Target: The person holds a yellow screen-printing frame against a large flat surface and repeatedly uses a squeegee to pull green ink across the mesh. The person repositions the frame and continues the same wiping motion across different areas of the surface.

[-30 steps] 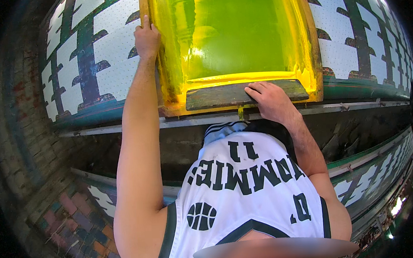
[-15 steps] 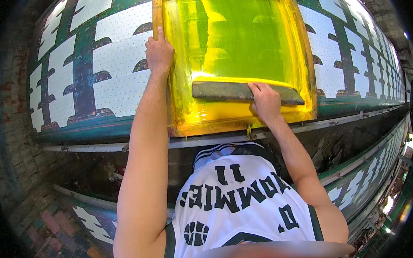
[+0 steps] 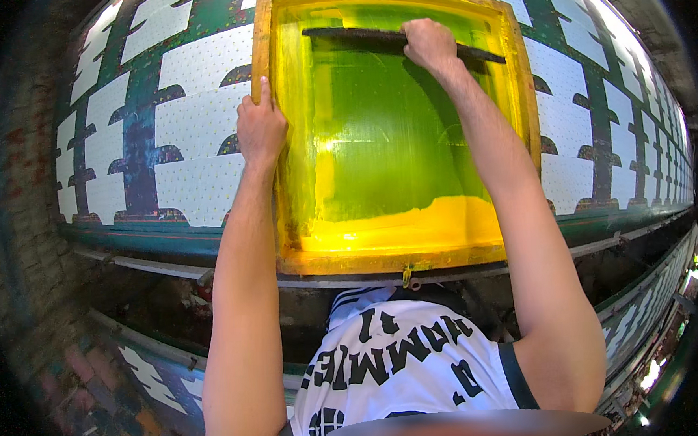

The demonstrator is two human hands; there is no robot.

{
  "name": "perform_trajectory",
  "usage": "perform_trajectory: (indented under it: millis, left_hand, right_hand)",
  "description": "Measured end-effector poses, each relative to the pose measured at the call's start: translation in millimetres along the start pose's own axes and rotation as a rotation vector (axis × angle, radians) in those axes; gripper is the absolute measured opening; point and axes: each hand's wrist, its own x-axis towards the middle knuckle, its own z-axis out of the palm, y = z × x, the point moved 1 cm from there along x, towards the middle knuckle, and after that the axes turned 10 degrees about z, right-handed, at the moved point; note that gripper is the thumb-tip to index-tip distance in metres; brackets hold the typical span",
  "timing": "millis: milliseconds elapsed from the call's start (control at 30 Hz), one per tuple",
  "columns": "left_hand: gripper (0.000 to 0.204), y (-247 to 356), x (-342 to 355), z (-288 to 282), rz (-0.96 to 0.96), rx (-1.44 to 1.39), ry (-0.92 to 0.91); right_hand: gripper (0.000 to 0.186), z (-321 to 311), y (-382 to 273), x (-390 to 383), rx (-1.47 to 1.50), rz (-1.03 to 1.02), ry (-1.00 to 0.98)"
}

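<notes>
A wooden-framed printing screen (image 3: 260,61) lies on the long table, its mesh green and smeared with yellow ink (image 3: 412,224). The ink pools thickly along the near side of the mesh. My right hand (image 3: 430,44) is closed round a dark squeegee (image 3: 355,36), which lies across the far part of the mesh, slightly tilted down to the right. My left hand (image 3: 263,128) grips the left side of the frame, index finger stretched along the wood; its thumb side is partly hidden.
White cut fabric pieces (image 3: 202,123) with small dots lie in rows on the green table (image 3: 140,142), left and right of the screen. A metal rail (image 3: 162,266) runs along its near edge. Behind me stands another table with white pieces (image 3: 148,378). A brick wall (image 3: 17,204) is at left.
My right hand has pushed the squeegee from the near side of the mesh to the far side. The screen appears lower in view, and my left hand sits lower too, still on the frame.
</notes>
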Motion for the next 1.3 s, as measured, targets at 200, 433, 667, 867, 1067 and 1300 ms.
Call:
perform_trajectory:
  millis: [200,433,667,867,1067,1300]
  left_hand:
    - [0.06,-1,-1,4,0.021,0.004,0.058]
    - [0.056,-2,-1,6,0.022,-0.005,0.101]
    - [0.054,-1,1,5,0.006,-0.012,0.079]
    - [0.056,-2,0,7,-0.003,0.0,0.09]
    - [0.055,-1,0,4,-0.032,-0.022,0.046]
    - [0.056,-5,-2,8,0.001,-0.066,0.111]
  right_hand:
    - [0.014,-4,14,69,0.01,-0.096,0.139]
    - [0.024,-32,24,86,0.051,-0.13,0.139]
    - [0.029,-39,12,108,0.071,-0.082,0.084]
    - [0.031,-34,4,109,0.012,-0.083,0.002]
    - [0.029,-33,3,31,-0.048,-0.182,-0.16]
    - [0.022,-20,1,-135,-0.025,-0.249,-0.179]
